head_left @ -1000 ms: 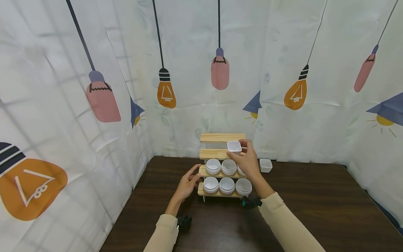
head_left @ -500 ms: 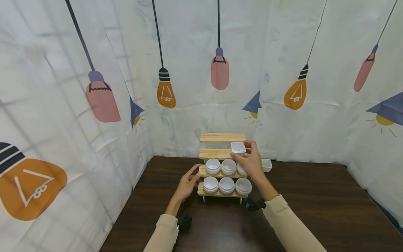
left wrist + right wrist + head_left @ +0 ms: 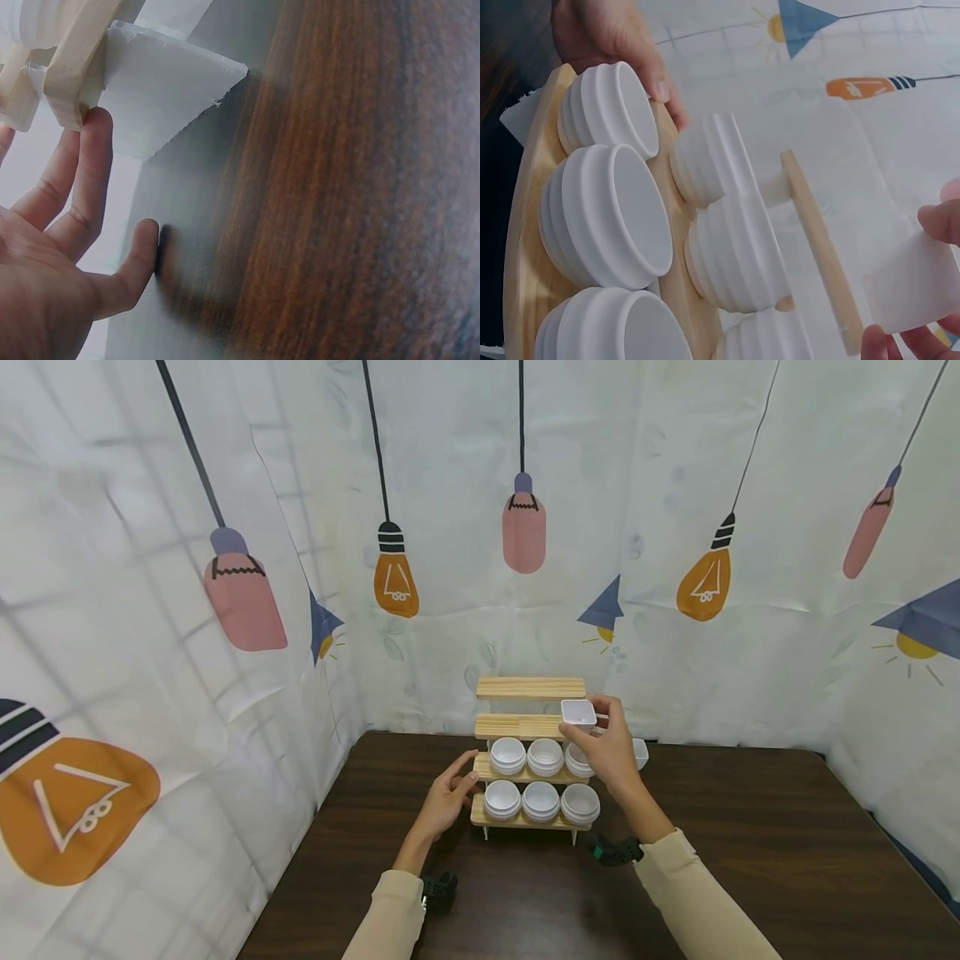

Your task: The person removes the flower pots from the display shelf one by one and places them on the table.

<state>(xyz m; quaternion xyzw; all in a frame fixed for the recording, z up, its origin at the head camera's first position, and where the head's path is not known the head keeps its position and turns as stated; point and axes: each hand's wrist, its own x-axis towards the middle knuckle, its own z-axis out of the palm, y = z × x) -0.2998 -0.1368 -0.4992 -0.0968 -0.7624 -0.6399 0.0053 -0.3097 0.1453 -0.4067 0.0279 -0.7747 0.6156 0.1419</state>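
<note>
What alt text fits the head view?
A right hand holds a small square white cup beside a tiered wooden rack of round white bowls, while the left hand touches the rack's left side.

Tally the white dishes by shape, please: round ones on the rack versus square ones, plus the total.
Round white bowls on the wooden rack: 6
Square white cups: 2, one held by the right hand, one on the table, partly hidden
Total: 8

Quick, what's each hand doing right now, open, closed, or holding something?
Left hand: open, fingers straight, touching the left end of the wooden rack.
Right hand: pinching a small white square cup.
</note>
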